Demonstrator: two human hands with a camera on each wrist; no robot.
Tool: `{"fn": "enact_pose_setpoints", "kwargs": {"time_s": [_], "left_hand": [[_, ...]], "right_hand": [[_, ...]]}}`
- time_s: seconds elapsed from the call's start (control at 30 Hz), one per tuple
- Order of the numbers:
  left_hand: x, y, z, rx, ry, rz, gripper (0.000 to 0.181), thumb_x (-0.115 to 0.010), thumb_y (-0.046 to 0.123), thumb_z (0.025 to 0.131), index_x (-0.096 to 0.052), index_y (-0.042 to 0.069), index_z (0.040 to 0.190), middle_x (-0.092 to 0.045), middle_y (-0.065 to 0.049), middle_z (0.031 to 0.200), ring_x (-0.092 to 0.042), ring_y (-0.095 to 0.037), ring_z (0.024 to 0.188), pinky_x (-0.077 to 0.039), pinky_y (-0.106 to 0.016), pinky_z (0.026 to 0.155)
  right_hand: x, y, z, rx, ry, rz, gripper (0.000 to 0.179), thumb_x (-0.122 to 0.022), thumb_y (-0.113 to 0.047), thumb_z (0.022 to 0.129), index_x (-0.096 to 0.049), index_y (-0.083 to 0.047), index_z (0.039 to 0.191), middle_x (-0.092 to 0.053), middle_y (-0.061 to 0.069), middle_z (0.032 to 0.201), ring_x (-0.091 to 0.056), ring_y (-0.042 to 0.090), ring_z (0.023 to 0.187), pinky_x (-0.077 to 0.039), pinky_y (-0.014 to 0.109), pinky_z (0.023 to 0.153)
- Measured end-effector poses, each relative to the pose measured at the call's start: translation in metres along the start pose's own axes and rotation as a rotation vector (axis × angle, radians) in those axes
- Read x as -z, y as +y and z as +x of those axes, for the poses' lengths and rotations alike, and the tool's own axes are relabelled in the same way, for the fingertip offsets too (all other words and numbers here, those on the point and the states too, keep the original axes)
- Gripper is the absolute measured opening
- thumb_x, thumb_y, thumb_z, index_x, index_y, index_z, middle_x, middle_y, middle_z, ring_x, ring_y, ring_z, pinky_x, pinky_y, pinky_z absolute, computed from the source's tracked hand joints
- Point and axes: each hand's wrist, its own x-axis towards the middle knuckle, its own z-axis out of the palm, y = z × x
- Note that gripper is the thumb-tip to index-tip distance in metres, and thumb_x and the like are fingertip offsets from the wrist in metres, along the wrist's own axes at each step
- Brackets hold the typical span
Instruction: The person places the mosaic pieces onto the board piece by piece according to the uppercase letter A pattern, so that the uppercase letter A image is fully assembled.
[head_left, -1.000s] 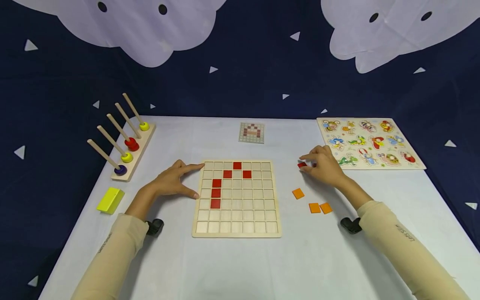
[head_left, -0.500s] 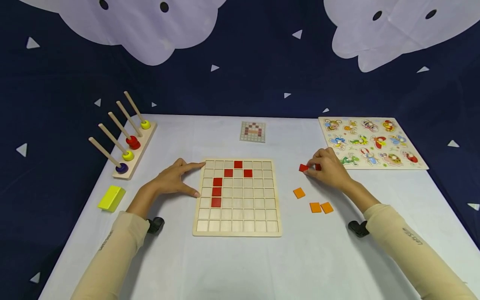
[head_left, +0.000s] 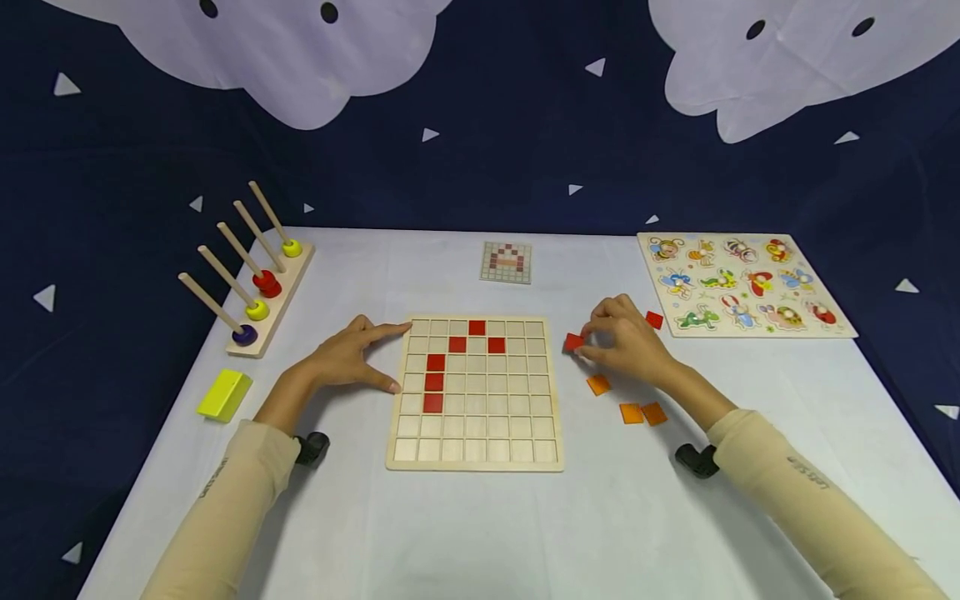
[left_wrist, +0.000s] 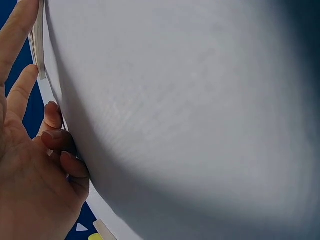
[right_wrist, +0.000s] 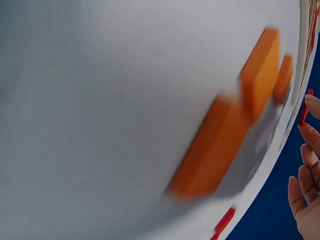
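Observation:
A pale wooden grid board (head_left: 475, 429) lies mid-table, with several red square tiles (head_left: 434, 382) set in its upper left and top cells. My left hand (head_left: 341, 360) rests at the board's left side, index fingertip and thumb touching its edge, other fingers curled in the left wrist view. Between thumb and finger my right hand (head_left: 626, 337) pinches a red tile (head_left: 573, 342), just right of the board; the right wrist view also shows this pinched tile (right_wrist: 305, 107). Behind that hand another red tile (head_left: 655, 320) lies by the insect puzzle. Three orange tiles (head_left: 598, 384) lie nearer me.
A small pattern card (head_left: 506, 262) with a red and orange figure lies behind the board. Far right is the insect puzzle (head_left: 750, 285). On the left stand a peg stacker (head_left: 272, 317) with coloured rings and a yellow block (head_left: 224, 396).
My right hand has picked up a red tile and carried it left toward the board. The other red tile, partly hidden before, now shows behind the hand. My left hand stays put.

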Motion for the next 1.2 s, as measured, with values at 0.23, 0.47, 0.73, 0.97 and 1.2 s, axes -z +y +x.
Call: {"fn": "enact_pose_setpoints", "kwargs": {"time_s": [0.23,0.47,0.73,0.97,1.2], "left_hand": [[-0.001,0.000,-0.001,-0.001,0.009,-0.020,0.104,-0.092,0.046,0.062,-0.042,0.028,0.152,-0.039,-0.009,0.101,-0.041,-0.022,0.087,-0.033,-0.034,0.073],[-0.002,0.001,0.000,0.000,0.009,-0.031,0.104,-0.092,0.047,0.061,-0.043,0.029,0.151,-0.040,-0.009,0.102,-0.041,-0.022,0.088,-0.034,-0.034,0.074],[-0.002,0.000,0.000,-0.003,0.011,-0.023,0.105,-0.093,0.047,0.060,-0.043,0.029,0.151,-0.039,-0.008,0.101,-0.041,-0.022,0.088,-0.034,-0.034,0.074],[0.001,0.002,0.001,-0.006,0.016,-0.005,0.106,-0.093,0.048,0.060,-0.042,0.029,0.151,-0.040,-0.008,0.102,-0.041,-0.023,0.088,-0.034,-0.034,0.074],[-0.001,0.001,0.000,0.019,0.006,-0.024,0.105,-0.092,0.048,0.061,-0.043,0.029,0.151,-0.041,-0.010,0.103,-0.042,-0.023,0.090,-0.035,-0.035,0.075]], "right_hand": [[-0.017,-0.028,0.011,0.096,-0.027,0.054,0.021,-0.086,-0.019,0.076,-0.076,-0.005,0.086,-0.058,0.006,0.095,-0.044,0.023,0.099,-0.041,0.042,0.090],[-0.032,-0.045,0.018,0.134,-0.070,0.065,0.019,-0.084,-0.021,0.078,-0.075,-0.006,0.086,-0.059,0.005,0.098,-0.044,0.021,0.098,-0.041,0.041,0.091],[-0.040,-0.053,0.020,0.105,-0.076,0.070,0.015,-0.082,-0.018,0.080,-0.075,-0.007,0.088,-0.060,0.005,0.097,-0.045,0.022,0.097,-0.041,0.041,0.089],[-0.040,-0.059,0.022,0.046,-0.085,0.113,0.010,-0.081,-0.018,0.082,-0.073,-0.011,0.083,-0.062,0.005,0.096,-0.046,0.024,0.096,-0.040,0.041,0.085],[-0.036,-0.062,0.020,-0.002,-0.112,0.085,0.021,-0.082,-0.024,0.081,-0.077,-0.011,0.097,-0.062,0.008,0.102,-0.046,0.025,0.099,-0.039,0.043,0.089]]}}
